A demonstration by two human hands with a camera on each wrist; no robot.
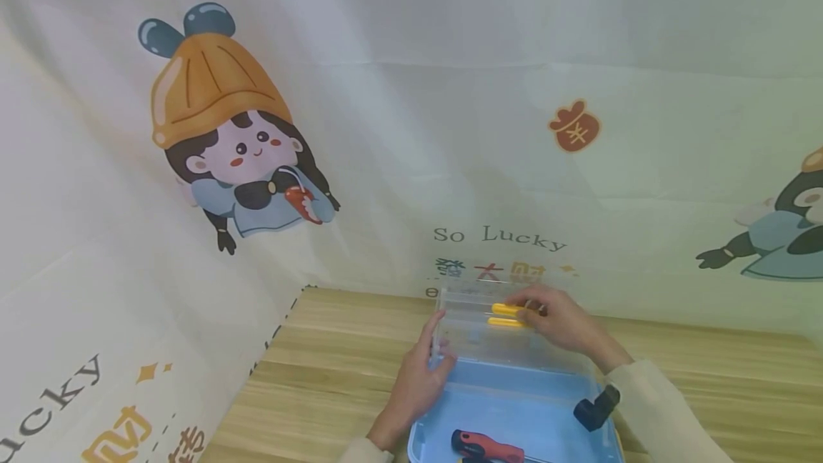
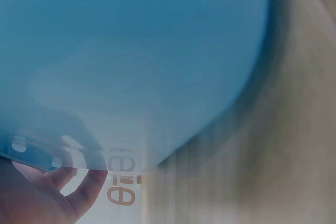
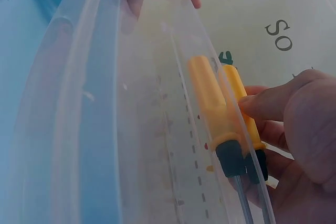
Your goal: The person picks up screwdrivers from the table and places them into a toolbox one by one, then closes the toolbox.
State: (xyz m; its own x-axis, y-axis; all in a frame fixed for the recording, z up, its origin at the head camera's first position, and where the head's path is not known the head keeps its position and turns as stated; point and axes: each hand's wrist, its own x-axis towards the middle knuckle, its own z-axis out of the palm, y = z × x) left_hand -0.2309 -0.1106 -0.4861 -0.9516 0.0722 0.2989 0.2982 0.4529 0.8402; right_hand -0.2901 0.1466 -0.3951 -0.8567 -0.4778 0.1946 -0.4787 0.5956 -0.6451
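A clear plastic lid [image 1: 476, 345] stands raised at the back of a shallow blue box [image 1: 514, 391]. My left hand [image 1: 421, 370] grips the lid's left edge, thumb on the near side; its fingers also show through plastic in the left wrist view. At the upper part of the lid, my right hand [image 1: 556, 316] pinches a yellow-handled screwdriver [image 3: 244, 103] with a black collar, thumb on the handle. A similar yellow handle [image 3: 207, 90] with a metal shaft appears alongside it through the clear plastic; I cannot tell whether it is a reflection.
Inside the blue box lie a red-and-black screwdriver [image 1: 489, 446] near the front and a black angular piece [image 1: 596, 408] at the right side. The box stands on a wooden table [image 1: 308, 370]. A printed cloth [image 1: 398, 127] hangs close behind and along the left.
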